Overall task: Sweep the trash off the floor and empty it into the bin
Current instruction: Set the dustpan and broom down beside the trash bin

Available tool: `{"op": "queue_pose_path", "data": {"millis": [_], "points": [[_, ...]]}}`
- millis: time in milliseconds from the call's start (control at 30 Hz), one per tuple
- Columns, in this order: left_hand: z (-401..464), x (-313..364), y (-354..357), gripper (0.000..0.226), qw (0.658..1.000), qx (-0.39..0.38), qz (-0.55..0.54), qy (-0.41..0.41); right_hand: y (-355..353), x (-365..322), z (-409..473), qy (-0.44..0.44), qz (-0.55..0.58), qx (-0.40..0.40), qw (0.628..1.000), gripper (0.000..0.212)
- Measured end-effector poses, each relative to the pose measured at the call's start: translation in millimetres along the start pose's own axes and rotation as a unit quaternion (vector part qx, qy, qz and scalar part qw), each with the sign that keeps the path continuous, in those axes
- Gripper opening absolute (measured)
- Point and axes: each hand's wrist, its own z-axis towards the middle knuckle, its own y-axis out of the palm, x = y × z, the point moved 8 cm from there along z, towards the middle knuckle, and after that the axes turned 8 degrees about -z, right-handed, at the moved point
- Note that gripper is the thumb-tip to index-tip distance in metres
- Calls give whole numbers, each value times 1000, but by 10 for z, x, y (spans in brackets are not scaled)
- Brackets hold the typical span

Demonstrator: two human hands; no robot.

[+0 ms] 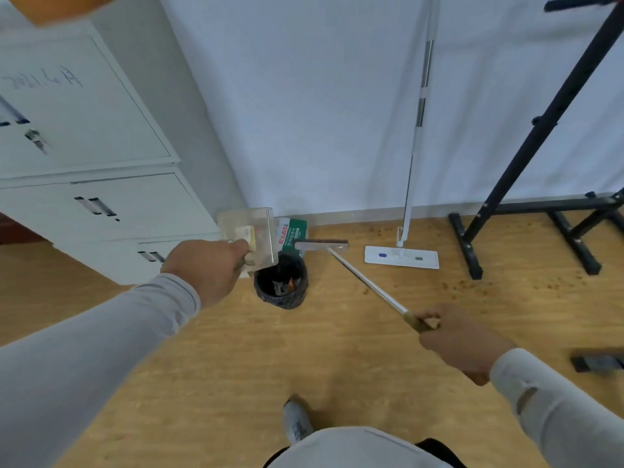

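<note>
**Emptying the dustpan into the bin**

You are holding the clear dustpan [248, 236] with your left hand [206, 268], fingers curled tightly round its handle, and you are tipping it so that its lip is hanging just over the rim of the black bin [281, 285], directly beyond your fingertips. Some paper scraps are already lying inside the bin. A yellowish piece seems to be sticking inside the pan, so the next move probably is calling for a steeper tilt or a small shake. Your right hand [462, 342] is gripping the broom [364, 282] by its gold handle end, fingers wrapped round it; the broom head is resting far ahead of them, beside the bin
</note>
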Motion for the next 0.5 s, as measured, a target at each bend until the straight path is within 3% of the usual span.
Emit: {"op": "queue_pose_path", "data": {"millis": [100, 233, 400, 500], "points": [[-67, -71, -400, 23, 987, 65, -117, -93, -313, 34, -70, 7, 123, -1, 992, 33], [-106, 26, -663, 22, 957, 82, -228, -156, -560, -39, -141, 4, 331, -41, 943, 26], [-71, 485, -529, 14, 932, 65, -319, -161, -733, -241, -77, -99, 391, -51, 913, 23], [45, 699, -337, 13, 920, 44, -350, -173, -807, -385, 79, -118, 413, -21, 903, 23]]}}
